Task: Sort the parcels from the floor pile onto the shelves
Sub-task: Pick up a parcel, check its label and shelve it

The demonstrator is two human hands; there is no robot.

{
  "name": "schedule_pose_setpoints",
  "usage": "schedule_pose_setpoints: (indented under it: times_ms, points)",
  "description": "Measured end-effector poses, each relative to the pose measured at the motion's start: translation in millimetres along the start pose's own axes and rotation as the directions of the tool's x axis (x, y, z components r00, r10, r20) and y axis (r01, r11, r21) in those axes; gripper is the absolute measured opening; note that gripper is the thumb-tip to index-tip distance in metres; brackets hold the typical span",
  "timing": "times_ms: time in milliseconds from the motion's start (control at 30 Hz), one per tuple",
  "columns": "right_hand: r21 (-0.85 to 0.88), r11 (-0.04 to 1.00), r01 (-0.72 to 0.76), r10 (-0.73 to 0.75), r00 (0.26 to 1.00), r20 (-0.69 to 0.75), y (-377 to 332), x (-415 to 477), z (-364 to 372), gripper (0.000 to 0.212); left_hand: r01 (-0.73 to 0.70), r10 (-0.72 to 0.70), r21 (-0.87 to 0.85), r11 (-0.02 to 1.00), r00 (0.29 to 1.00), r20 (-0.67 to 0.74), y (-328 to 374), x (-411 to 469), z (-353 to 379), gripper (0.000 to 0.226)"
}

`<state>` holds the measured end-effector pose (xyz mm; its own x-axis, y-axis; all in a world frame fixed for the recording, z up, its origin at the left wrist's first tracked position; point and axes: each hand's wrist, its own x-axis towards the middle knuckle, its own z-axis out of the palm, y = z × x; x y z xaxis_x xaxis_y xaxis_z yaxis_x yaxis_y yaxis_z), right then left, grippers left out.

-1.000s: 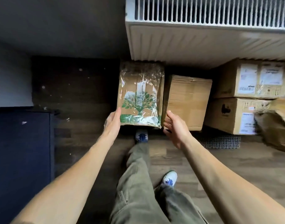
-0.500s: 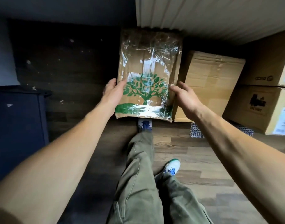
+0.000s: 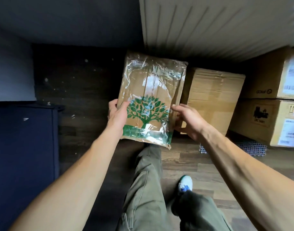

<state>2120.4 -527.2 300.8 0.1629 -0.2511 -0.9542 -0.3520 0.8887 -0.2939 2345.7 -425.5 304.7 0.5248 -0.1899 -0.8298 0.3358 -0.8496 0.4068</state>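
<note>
Cardboard parcel (image 3: 148, 90) now tilted; right hand (image 3: 188, 121) cups edge.

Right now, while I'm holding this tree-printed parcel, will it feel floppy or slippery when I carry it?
Probably stiff: the parcel shows flat, straight cardboard edges though held only at its sides by the left hand and right hand. Likely a bit slippery, since loose, shiny plastic wrap covers it. It looks thin, so probably light.

Flat cardboard parcel (image 3: 149, 100), green tree print, apparently wrapped in clear film, tilted above floor
</note>
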Motion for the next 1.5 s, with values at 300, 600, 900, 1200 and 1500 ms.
schedule_pose_setpoints:
  times_ms: [300,600,900,1200,1500]
  points:
    - [0.085,0.995,0.055,-0.059,0.997,0.050,32,-95,-1,0.041,-0.067,0.055,-0.075,0.995,0.986,-0.157,-8,-114,-45,0.036]
    - [0.108,0.910,0.401,-0.413,0.900,0.143,-21,-263,-20,0.020,-0.385,0.278,-0.291,0.876,0.895,-0.347,28,-315,-99,0.035]
    - [0.017,0.474,0.880,-0.875,0.469,0.122,-130,-460,33,0.020,-0.811,0.609,-0.205,0.548,0.555,-0.567,114,-521,-191,0.012]
    - [0.170,-0.044,0.985,-0.997,-0.053,0.052,-183,-682,99,0.015,-0.981,0.657,-0.111,0.158,0.188,-0.730,144,-693,-304,0.034]
    - [0.410,-0.313,0.857,-0.943,-0.332,-0.027,-129,-855,161,0.015,-0.993,0.553,0.083,-0.084,-0.115,-0.825,96,-829,-412,0.025]
